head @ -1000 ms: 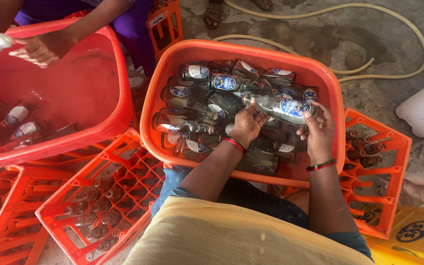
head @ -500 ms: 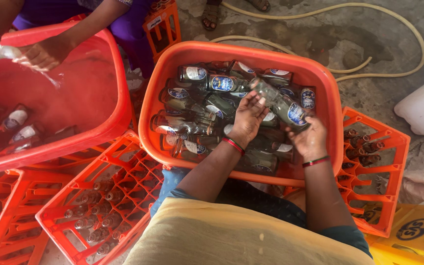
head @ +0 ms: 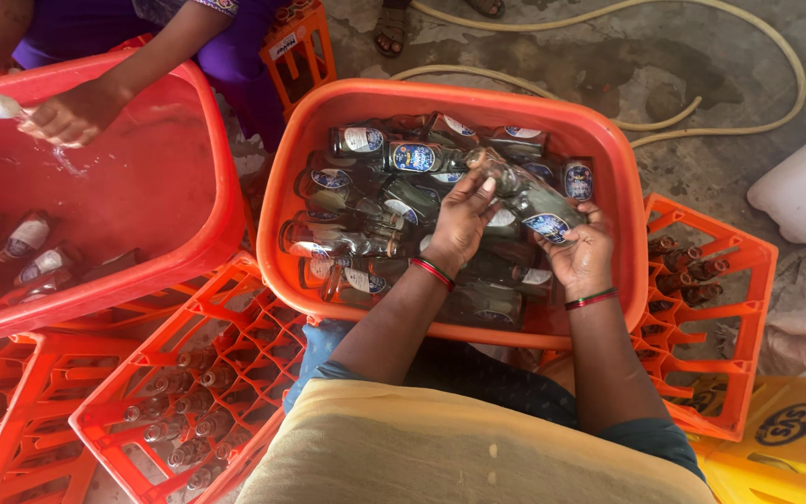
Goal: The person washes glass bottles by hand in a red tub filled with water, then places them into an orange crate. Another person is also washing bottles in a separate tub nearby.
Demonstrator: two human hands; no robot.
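Observation:
An orange tub [head: 599,140] in front of me is filled with water and several dark glass bottles with blue and white labels. Both my hands hold one glass bottle [head: 524,196] over it, tilted with its neck toward the upper left. My left hand [head: 459,219] grips the neck end. My right hand [head: 578,254] grips the labelled base end. Each wrist wears red bangles.
An orange crate [head: 156,383] with several bottles lies at lower left, another orange crate [head: 734,308] at right. A red tub [head: 179,233] of water and bottles stands at left, where another person's hand [head: 72,112] holds a bottle. A hose [head: 701,121] curls behind; a yellow crate [head: 785,439] at lower right.
The bottle in my hands has turned from nearly level to steeply tilted, and both hands shifted slightly lower over the tub. The other person's hand stays over the red tub.

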